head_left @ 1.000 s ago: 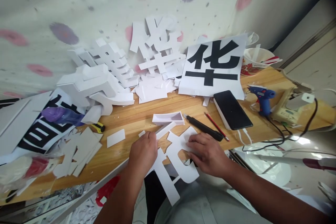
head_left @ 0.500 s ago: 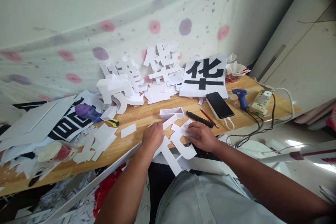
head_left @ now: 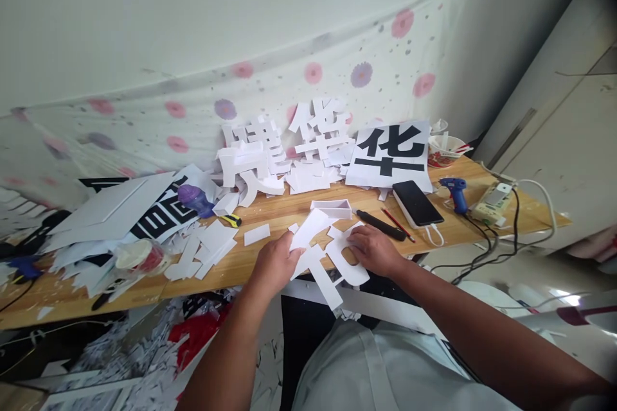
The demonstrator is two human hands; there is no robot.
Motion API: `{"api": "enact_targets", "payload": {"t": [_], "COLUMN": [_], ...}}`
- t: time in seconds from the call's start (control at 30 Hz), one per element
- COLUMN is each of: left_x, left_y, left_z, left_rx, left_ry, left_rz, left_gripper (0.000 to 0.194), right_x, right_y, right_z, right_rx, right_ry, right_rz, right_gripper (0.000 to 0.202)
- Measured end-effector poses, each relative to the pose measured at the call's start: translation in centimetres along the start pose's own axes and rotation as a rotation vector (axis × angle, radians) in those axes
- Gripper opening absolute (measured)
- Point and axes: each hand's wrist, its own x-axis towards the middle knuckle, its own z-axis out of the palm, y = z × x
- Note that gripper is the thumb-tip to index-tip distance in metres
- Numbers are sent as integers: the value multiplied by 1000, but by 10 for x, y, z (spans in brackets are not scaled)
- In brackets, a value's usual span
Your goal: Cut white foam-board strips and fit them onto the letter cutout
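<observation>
My left hand (head_left: 276, 264) is closed on a flat white strip (head_left: 311, 228), which slants up and to the right from its fingers. At the table's front edge lies a white cut-out character piece (head_left: 324, 279), its lower part sticking out over the edge. My right hand (head_left: 377, 249) grips the right part of this piece, fingers curled on its upper side. Just beyond both hands is a small open white box (head_left: 331, 209). A black cutter (head_left: 380, 225) and a red pencil (head_left: 398, 225) lie to its right.
White letter shapes (head_left: 313, 154) stand along the wall. A printed sheet (head_left: 389, 157), phone (head_left: 417, 204), blue glue gun (head_left: 456, 194) and power strip (head_left: 491, 203) are at the right. Paper scraps (head_left: 202, 250) and a yellow knife (head_left: 232, 221) lie left.
The view has shifted, so the table sits lower and further right. The white strip at my left hand is now raised and turned, its broad face showing. My right hand stays on the cut-out piece.
</observation>
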Motion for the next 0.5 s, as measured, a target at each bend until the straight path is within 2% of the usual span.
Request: {"api": "enact_targets", "payload": {"t": [0.1,0.27,0.37,0.5], "left_x": [-22,-53,-64,-74], "left_y": [-7,-14,-11,-2], "left_z": [2,19,29,41], "left_rx": [-215,-555,-702,-800], "left_ry": [20,23,6,-16], "left_rz": [-29,5,48,108], "left_gripper": [10,13,14,19], "right_x": [-5,-13,-10,6], "right_y": [-3,-5,-5,-3], "right_z": [0,5,10,15], "right_rx": [-89,-104,-94,-100], "right_ry": [6,60,72,11], "right_rz": [-16,-44,-47,15], "right_gripper": [21,24,25,24]}}
